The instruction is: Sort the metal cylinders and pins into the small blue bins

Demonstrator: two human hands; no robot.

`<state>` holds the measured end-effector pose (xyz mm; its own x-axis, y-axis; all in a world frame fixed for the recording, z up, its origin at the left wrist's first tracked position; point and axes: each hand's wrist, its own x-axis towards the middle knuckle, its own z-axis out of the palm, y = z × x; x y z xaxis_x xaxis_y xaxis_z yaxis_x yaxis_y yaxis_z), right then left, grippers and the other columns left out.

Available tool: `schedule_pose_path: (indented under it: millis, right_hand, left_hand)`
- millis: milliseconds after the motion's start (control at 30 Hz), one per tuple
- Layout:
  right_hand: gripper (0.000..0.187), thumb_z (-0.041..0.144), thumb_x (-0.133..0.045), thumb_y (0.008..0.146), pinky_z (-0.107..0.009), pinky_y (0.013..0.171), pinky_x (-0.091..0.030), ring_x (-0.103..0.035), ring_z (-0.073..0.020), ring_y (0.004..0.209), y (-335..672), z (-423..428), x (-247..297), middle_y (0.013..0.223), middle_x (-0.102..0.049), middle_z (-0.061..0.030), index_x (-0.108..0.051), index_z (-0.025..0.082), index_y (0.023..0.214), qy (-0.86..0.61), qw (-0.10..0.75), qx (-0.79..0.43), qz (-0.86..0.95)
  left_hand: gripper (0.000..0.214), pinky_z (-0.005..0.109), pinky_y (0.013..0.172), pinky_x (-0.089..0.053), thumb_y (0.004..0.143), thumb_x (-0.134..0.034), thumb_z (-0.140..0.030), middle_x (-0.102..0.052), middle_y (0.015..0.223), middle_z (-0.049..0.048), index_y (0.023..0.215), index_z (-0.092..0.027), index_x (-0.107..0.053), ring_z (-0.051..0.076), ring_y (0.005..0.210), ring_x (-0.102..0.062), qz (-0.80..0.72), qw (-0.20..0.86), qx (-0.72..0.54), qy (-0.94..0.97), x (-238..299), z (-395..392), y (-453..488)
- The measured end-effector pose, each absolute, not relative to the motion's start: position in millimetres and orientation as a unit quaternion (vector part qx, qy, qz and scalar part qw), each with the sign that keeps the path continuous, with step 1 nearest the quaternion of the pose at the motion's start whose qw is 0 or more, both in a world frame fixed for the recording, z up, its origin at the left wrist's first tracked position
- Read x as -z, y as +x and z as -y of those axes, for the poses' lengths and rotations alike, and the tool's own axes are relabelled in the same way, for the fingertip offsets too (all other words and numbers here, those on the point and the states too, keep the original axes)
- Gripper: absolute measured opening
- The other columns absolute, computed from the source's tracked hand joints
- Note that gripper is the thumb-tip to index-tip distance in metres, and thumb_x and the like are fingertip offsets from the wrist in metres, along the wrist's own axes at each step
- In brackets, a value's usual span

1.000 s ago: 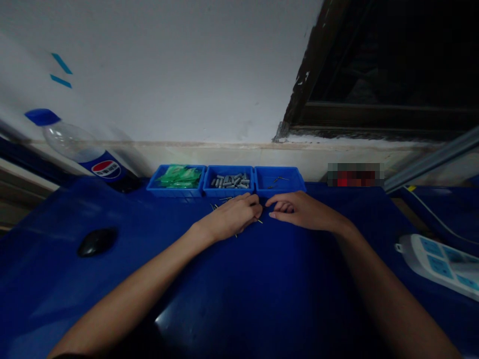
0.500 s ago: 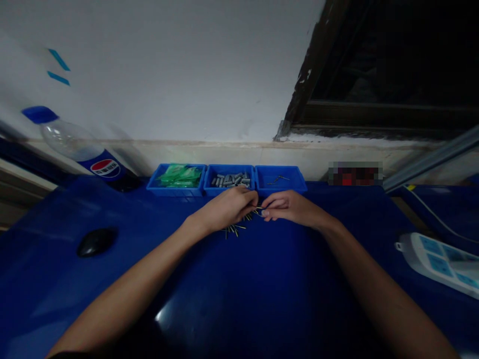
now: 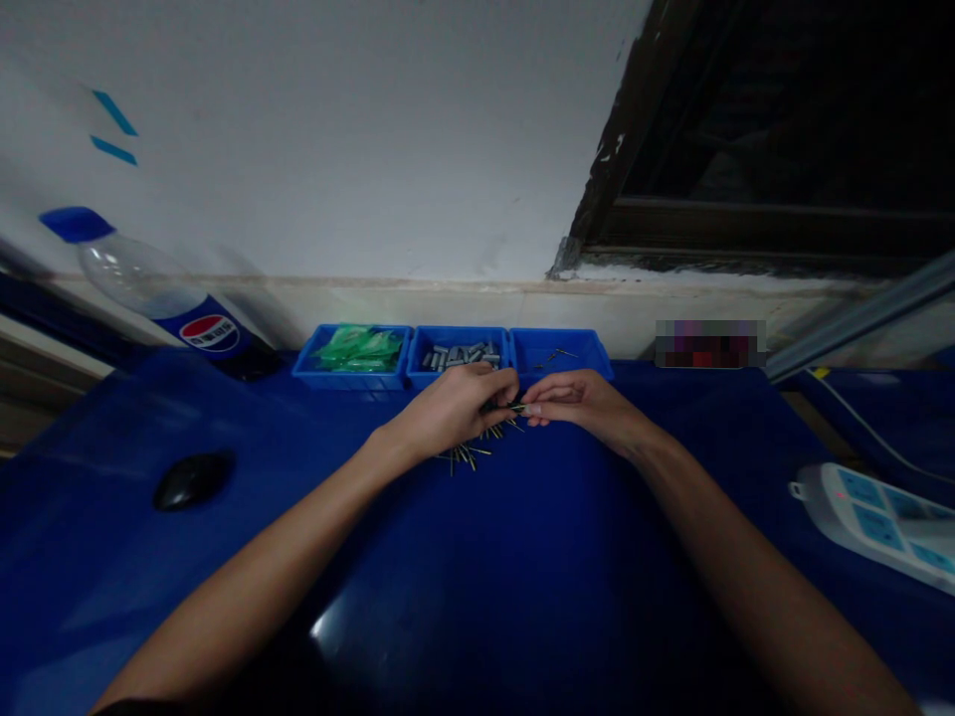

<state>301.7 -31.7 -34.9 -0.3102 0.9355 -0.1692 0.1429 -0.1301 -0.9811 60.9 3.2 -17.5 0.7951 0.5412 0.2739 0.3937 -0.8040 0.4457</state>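
Observation:
My left hand (image 3: 467,403) is closed, its thumb and fingers bent together just in front of the middle bin; what lies inside its grip is hidden. Facing it, my right hand (image 3: 578,406) pinches a thin brass-coloured metal pin (image 3: 517,407) between thumb and fingertips. The pin's other end points at my left fingertips; whether they touch it I cannot tell. Below and partly behind my left hand, a loose pile of similar thin pins (image 3: 464,456) lies on the blue tabletop (image 3: 507,577).
Three blue bins stand along the wall: one with green plastic packets (image 3: 359,348), one with grey metal cylinders (image 3: 467,355), and a right bin (image 3: 597,370) with a few thin pieces. A cola bottle (image 3: 156,283), black mouse (image 3: 192,481) and white power strip (image 3: 872,517) lie farther out.
My right fingers have shifted slightly, with the thumb now straighter along the pin. The pin sits more level between my hands. The bins and the pile look the same.

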Motion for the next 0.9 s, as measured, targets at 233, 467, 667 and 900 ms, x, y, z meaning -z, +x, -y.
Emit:
schedule_pose_path:
  millis: [233,467,667,900]
  right_hand:
    - [0.023,0.038,-0.091,0.071,-0.039,0.078,-0.060,-0.076,-0.0214,0.077,316,28,26,0.081,-0.082,-0.0045,-0.083,0.024,0.087,-0.517,0.424,-0.489,0.560]
    - [0.030,0.043,-0.089,0.074,-0.041,0.082,-0.060,-0.077,-0.0237,0.089,324,27,17,0.101,-0.084,-0.0073,-0.083,0.026,0.098,-0.549,0.479,-0.447,0.519]
    - [0.025,0.044,-0.085,0.079,-0.040,0.078,-0.059,-0.077,-0.0232,0.087,319,29,19,0.100,-0.083,-0.0063,-0.082,0.027,0.097,-0.538,0.437,-0.462,0.553]
    - [0.021,0.041,-0.084,0.080,-0.040,0.077,-0.059,-0.076,-0.0236,0.086,322,27,26,0.097,-0.083,-0.0063,-0.082,0.027,0.096,-0.526,0.416,-0.474,0.571]
  left_hand:
    - [0.017,0.036,0.087,-0.054,0.094,-0.065,-0.008,-0.073,0.102,0.0088,0.105,-0.016,-0.075,0.022,0.095,-0.071,-0.267,0.172,-0.088,0.944,14,-17,46]
    - [0.028,0.033,0.087,-0.055,0.087,-0.059,-0.002,-0.073,0.105,0.0099,0.101,-0.016,-0.079,0.022,0.100,-0.071,-0.239,0.189,-0.046,0.951,23,-15,43]
    - [0.026,0.032,0.084,-0.052,0.089,-0.054,-0.001,-0.070,0.100,0.0094,0.089,-0.015,-0.076,0.019,0.093,-0.067,-0.261,0.199,-0.015,0.945,20,-11,48]
    - [0.022,0.031,0.075,-0.047,0.097,-0.050,-0.005,-0.066,0.098,0.0090,0.089,-0.014,-0.068,0.016,0.082,-0.061,-0.282,0.160,0.011,0.946,14,-8,50]
